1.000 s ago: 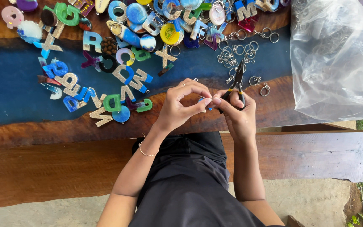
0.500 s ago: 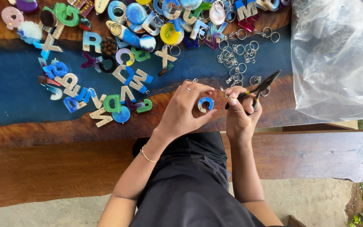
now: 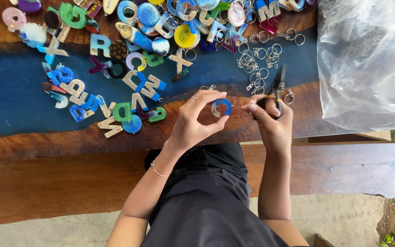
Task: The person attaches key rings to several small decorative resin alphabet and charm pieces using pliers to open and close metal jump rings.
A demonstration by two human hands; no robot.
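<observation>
The left hand (image 3: 193, 121) pinches a small blue and white C-shaped resin letter charm (image 3: 221, 107) between thumb and fingertips, holding it just above the near edge of the wood and blue resin table (image 3: 19, 132). The right hand (image 3: 273, 121) is closed around dark slim pliers (image 3: 277, 87), whose tips point away toward a loose pile of silver key rings and chains (image 3: 257, 68). Many colourful resin letters (image 3: 115, 91) lie scattered to the left, and a crumpled clear plastic bag (image 3: 366, 59) sits at the right.
</observation>
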